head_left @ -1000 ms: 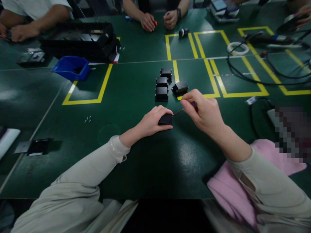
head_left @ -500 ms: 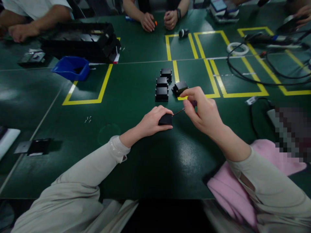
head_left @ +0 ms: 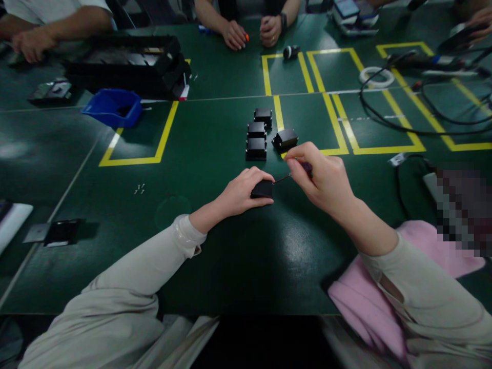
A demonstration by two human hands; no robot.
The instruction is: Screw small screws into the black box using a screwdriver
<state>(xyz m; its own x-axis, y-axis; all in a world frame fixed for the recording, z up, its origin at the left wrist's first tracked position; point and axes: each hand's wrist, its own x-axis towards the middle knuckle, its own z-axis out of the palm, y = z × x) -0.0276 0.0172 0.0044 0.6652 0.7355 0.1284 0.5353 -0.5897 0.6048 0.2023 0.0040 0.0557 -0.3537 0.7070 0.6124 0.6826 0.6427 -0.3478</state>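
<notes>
My left hand (head_left: 245, 191) is closed around a small black box (head_left: 262, 189), pressing it to the green table with thumb and fingers on opposite sides. In my right hand (head_left: 321, 177) is a screwdriver (head_left: 283, 178), pinched near its dark handle. Its thin shaft slants down to the box's right upper corner, where the tip meets the edge beside my left fingertips. Several similar black boxes (head_left: 256, 147) stand just beyond, in a short row. One more black box (head_left: 285, 139) sits turned at an angle to their right.
Several small screws (head_left: 139, 189) lie left of my left hand. A blue bin (head_left: 113, 107) and a long black tray (head_left: 123, 64) stand far left. A pink cloth (head_left: 369, 302) lies under my right forearm. Cables (head_left: 403, 125) run at right. Co-workers' hands (head_left: 234, 36) rest across the table.
My right hand has shifted slightly, its fingers turning on the screwdriver handle. My left hand and the box stay put. At far left, a co-worker's hand has moved a little.
</notes>
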